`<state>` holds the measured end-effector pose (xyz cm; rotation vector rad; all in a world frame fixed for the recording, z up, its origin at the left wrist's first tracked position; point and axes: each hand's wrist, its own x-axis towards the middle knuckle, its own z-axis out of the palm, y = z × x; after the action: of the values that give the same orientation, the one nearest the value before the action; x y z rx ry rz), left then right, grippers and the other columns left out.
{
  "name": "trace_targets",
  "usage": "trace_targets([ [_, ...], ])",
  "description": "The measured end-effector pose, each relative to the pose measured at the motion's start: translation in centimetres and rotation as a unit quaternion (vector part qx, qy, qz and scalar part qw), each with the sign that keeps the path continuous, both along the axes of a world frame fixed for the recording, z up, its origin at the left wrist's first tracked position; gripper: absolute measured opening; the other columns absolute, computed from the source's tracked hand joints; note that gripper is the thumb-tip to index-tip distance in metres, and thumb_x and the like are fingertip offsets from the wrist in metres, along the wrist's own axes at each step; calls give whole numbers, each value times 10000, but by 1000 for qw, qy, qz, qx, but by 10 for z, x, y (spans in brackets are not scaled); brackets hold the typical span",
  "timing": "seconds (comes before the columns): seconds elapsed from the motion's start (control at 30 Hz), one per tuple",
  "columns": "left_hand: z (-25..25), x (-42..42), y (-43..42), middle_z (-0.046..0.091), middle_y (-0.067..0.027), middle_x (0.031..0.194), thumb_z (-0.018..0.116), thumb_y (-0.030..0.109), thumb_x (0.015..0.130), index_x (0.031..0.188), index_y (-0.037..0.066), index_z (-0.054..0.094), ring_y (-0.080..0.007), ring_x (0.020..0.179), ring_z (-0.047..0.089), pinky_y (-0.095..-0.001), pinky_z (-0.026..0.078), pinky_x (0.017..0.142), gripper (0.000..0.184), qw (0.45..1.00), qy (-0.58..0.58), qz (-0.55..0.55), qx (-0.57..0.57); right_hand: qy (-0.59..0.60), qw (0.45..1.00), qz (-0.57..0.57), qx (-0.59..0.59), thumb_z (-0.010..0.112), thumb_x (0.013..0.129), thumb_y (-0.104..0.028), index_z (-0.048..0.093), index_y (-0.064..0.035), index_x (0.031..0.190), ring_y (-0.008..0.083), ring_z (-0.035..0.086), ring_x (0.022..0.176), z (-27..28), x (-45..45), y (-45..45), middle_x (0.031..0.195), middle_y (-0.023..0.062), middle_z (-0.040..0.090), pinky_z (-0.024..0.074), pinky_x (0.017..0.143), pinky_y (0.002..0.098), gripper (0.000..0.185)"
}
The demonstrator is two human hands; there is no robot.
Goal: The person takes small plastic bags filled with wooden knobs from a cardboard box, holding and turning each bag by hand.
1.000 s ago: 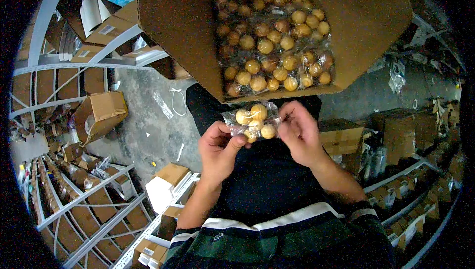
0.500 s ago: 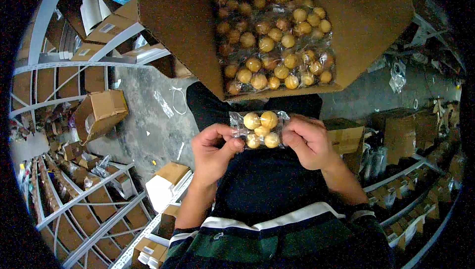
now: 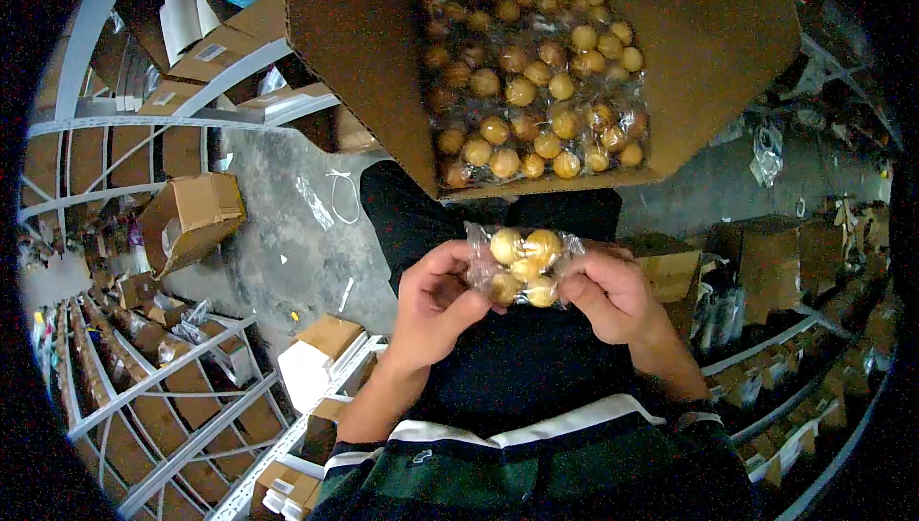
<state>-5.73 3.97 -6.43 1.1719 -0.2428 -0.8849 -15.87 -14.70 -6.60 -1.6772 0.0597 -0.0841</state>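
Between my two hands is a clear plastic bag of wooden balls, with several pale yellow balls showing through the film. My left hand pinches the bag's left side, thumb along its lower edge. At the opposite side, my right hand grips the film between thumb and fingers. The bag is held over my lap, just this side of an open cardboard box. Inside that box lie several similar clear bags of balls, some yellow, some browner.
Metal shelving with cardboard boxes stands at the left. A brown carton sits on the concrete floor, near a loose white strap loop. More boxes and shelves line the right side.
Both hands and the bag have shifted slightly right and toward my body. My left fingers have moved further under the bag's lower left corner. The large box appears slightly shifted in view.
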Motion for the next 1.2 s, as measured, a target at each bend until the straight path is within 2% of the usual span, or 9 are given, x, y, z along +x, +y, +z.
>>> trace_targets([
  [0.07, 1, 1, 1, 600, -67, 890, 670, 63, 775, 1005, -9, 531, -134, 762, 585, -265, 489, 672, 279, 1000, 6, 20, 18, -1, 1000, 3, -2, 536, 848, -118, 563, -24, 804, 258, 562, 628, -1, 3, -2, 683, 103, 543, 447, 574, 334, 107],
  [0.13, -1, 1, 3, 605, -70, 855, 643, 24, 792, 887, 0, 542, -135, 720, 597, -244, 488, 644, 141, 992, -109, 48, 43, -40, 995, -9, -93, 573, 810, -103, 568, -31, 779, 271, 565, 644, -7, 6, -7, 693, 104, 551, 452, 581, 351, 79],
  [0.27, 1, 3, 12, 601, -50, 815, 693, 64, 761, 844, 16, 547, -115, 715, 573, -235, 460, 651, 174, 978, -180, 104, 0, -129, 980, -52, -145, 637, 752, -122, 579, -52, 755, 270, 557, 640, 0, 13, -12, 693, 86, 554, 452, 575, 364, 91],
  [0.33, -2, 4, 23, 580, -35, 795, 716, 129, 755, 813, 40, 544, -102, 728, 537, -238, 430, 669, 202, 977, -137, 161, 17, -220, 908, -93, -344, 680, 709, -132, 591, -81, 757, 249, 549, 638, 1, 11, -17, 716, 57, 557, 451, 565, 365, 114],
  [0.5, -12, 16, 37, 575, -31, 814, 728, 167, 747, 812, 47, 518, -107, 763, 541, -232, 423, 692, 250, 968, -134, 210, 0, -312, 828, -112, -453, 737, 596, -302, 635, -128, 851, 171, 504, 628, -4, 15, -18, 699, -6, 493, 424, 535, 287, 325],
  [0.97, -2, 15, 33, 573, -35, 791, 735, 188, 741, 801, 37, 517, -106, 715, 533, -231, 422, 671, 272, 967, -158, 197, -10, -360, 807, -46, -466, 716, 634, -287, 658, -153, 872, 137, 474, 615, 9, 16, -12, 704, -24, 464, 387, 507, 262, 279],
  [1.07, -1, 12, 31, 584, -55, 806, 743, 181, 729, 787, 33, 521, -131, 732, 545, -246, 429, 679, 274, 964, -178, 198, 2, -330, 856, -44, -396, 716, 650, -351, 633, -138, 935, 165, 524, 655, 10, 20, -7, 863, 22, 544, 434, 540, 278, 365],
  [1.17, 7, 4, 20, 617, -127, 839, 737, 145, 717, 773, 28, 546, -220, 774, 588, -325, 461, 684, 231, 964, -226, 142, 11, -255, 949, 11, -187, 740, 647, -421, 562, -97, 1003, 220, 593, 769, 3, 19, 9, 1194, 136, 510, 494, 660, 328, 513],
  [1.2, 4, 7, 23, 627, -145, 828, 735, 119, 703, 774, 24, 552, -242, 773, 605, -344, 472, 665, 218, 955, -280, 98, 9, -227, 966, 44, -114, 754, 657, -386, 559, -79, 1008, 219, 597, 750, 7, 25, 12, 1135, 133, 544, 492, 658, 327, 505],
])
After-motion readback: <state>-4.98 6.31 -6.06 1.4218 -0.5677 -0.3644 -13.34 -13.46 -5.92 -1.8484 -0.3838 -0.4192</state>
